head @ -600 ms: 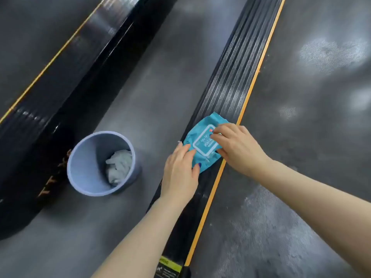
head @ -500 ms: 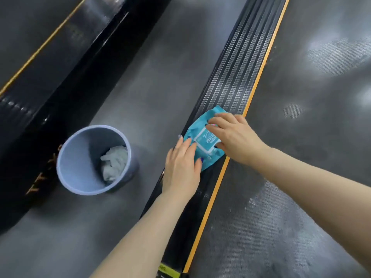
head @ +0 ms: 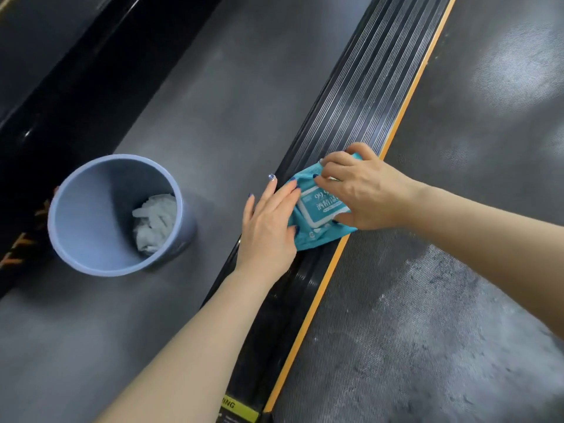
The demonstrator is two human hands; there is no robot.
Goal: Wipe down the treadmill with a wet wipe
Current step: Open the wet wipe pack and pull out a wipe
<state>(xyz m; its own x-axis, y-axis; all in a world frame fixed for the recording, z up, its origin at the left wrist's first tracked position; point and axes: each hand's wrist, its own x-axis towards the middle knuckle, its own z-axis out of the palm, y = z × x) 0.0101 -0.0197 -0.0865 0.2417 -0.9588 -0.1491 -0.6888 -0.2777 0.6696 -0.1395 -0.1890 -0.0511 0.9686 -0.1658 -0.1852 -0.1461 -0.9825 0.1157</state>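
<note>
**Both hands on wipe pack, side rail**

Grip: left hand [head: 268,227] lies flat, fingers extended, pressing the left end of the teal wet-wipe pack [head: 317,221]; nothing enclosed in it. Right hand [head: 363,190] is curled over the pack's top, fingertips pinched at the white label flap; whether a wipe is between them cannot be told. Pack lies on the ribbed black side rail [head: 360,102] of the treadmill, its right edge reaching the orange trim strip [head: 308,325]. Belt [head: 442,300] to the right of the rail shows pale patches. Blue-grey bin [head: 70,227] stands left of the rail, near the left hand, with crumpled white wipes [head: 155,221] inside.
</note>
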